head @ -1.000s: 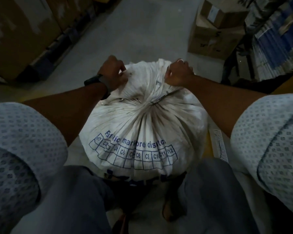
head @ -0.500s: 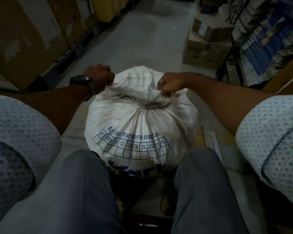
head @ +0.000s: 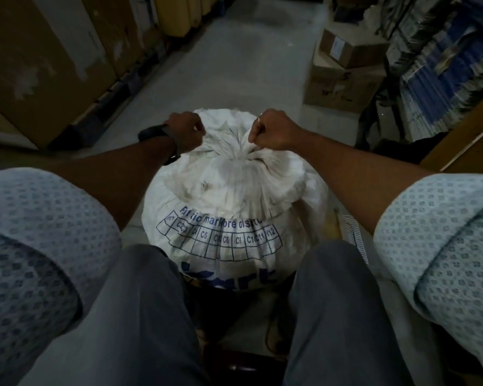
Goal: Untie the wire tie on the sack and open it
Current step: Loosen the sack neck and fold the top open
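A full white woven sack [head: 229, 207] with blue print stands on the floor between my knees. Its top is gathered into tight pleats at a neck [head: 241, 160] near the middle. My left hand [head: 186, 132], with a black watch on the wrist, is clenched on the loose top fabric at the left of the neck. My right hand [head: 271, 130], wearing a ring, is clenched on the gathered fabric just right of the neck. The wire tie itself is not visible among the folds.
Large cardboard boxes [head: 39, 65] line the left side of a grey concrete aisle [head: 234, 51]. Stacked cartons [head: 343, 68] stand at the right, beside shelves of blue-and-white bundles [head: 444, 65]. A white ribbed strip [head: 354, 235] lies on the floor by my right knee.
The view has tilted up and the sack sits closer. My left hand has moved inward toward the neck, and my right hand has turned so that its ring shows again.
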Motion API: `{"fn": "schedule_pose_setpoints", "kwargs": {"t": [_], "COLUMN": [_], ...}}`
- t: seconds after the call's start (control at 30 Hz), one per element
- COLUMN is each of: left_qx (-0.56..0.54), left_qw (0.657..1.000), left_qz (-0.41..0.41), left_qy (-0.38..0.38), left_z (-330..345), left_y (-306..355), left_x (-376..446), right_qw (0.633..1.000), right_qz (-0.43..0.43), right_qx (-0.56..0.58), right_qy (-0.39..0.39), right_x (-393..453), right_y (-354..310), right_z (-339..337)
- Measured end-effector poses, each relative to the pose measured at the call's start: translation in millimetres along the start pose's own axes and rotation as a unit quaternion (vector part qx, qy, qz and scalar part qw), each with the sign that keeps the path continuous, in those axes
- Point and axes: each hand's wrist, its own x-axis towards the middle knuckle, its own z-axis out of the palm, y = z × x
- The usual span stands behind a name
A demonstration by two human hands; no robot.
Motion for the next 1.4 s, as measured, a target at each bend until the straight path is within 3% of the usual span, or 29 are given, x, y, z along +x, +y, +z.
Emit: {"fn": "schedule_pose_setpoints", "kwargs": {"t": [0.1, 0.17, 0.3, 0.53, 0.8, 0.97, 1.07, 1.23, 1.4], "left_qx": [-0.026, 0.003, 0.045, 0.089, 0.22, 0.213, 0.27, 0.333, 0.327], "left_qw": [0.992, 0.985, 0.984, 0.981, 0.917, 0.94, 0.922, 0.887, 0.904], "left_qz": [0.033, 0.073, 0.102, 0.134, 0.318, 0.254, 0.269, 0.291, 0.244], "left_qy": [-0.117, -0.154, -0.14, -0.106, -0.094, -0.074, -0.07, -0.133, -0.127], "left_z": [21.3, 40.7, 78.2, 96.3, 84.8, 73.1, 68.4, 53.4, 35.1], "left_y": [18.9, 24.8, 11.7, -3.6, 3.8, 7.6, 9.3, 17.4, -4.6], "left_x": [0.1, 1.0, 6.4, 17.7, 18.3, 4.4, 4.5, 6.6, -0.3], "right_qw": [0.995, 0.993, 0.991, 0.978, 0.936, 0.911, 0.895, 0.874, 0.92], "right_qz": [-0.045, -0.058, -0.082, -0.047, -0.117, -0.133, -0.176, -0.254, -0.133], "right_qx": [-0.085, -0.097, -0.099, -0.156, -0.302, -0.369, -0.387, -0.393, -0.343], "right_qy": [-0.007, -0.028, -0.048, -0.133, -0.138, -0.13, -0.135, -0.13, -0.136], "right_x": [9.4, 10.1, 6.7, 10.3, 4.4, 1.4, -0.8, -11.2, -33.7], "right_y": [15.7, 24.6, 38.4, 57.6, 60.5, 51.1, 36.6, 19.1, 33.2], "right_z": [15.8, 27.1, 48.8, 57.3, 64.7, 59.9, 57.2, 52.6, 41.4]}}
